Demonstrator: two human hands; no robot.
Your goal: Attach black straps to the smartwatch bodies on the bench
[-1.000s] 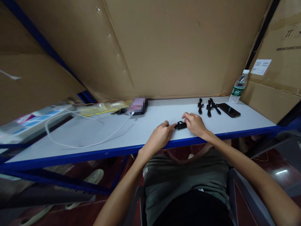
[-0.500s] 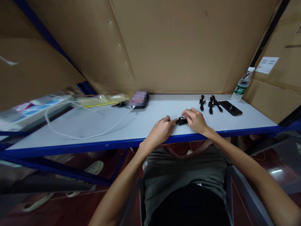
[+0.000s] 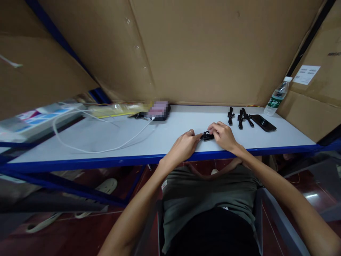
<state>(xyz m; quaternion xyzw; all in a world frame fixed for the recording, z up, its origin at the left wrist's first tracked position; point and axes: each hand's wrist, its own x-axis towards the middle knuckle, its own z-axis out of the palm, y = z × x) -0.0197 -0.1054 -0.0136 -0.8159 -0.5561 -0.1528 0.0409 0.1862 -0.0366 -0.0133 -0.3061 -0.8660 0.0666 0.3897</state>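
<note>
Near the front edge of the table, a black spokeshave [image 3: 207, 136] with a small shiny part at its middle lies between my two hands. My left hand [image 3: 188, 143] pinches its left end; a ring shows on one finger. My right hand [image 3: 223, 136] is closed over its right end, with fingertips by the shiny middle. My fingers hide both ends. Farther back to the right lie three similar black spokeshaves: one apart [image 3: 230, 116], another upright in view [image 3: 240, 119] and a slanted one [image 3: 248, 117] touching or close beside it.
A dark phone [image 3: 263, 123] and a water bottle [image 3: 278, 96] stand at the right. A white cable [image 3: 103, 152] runs to a black-edged device [image 3: 161, 110] at the back. Plastic bags [image 3: 114, 110] and a white-blue box [image 3: 45, 119] sit left. Cardboard [image 3: 197, 53] walls the rear.
The view has shifted slightly. My hands stay on the spokeshave in nearly the same place, and my right fingers have moved only a little over its shiny middle.
</note>
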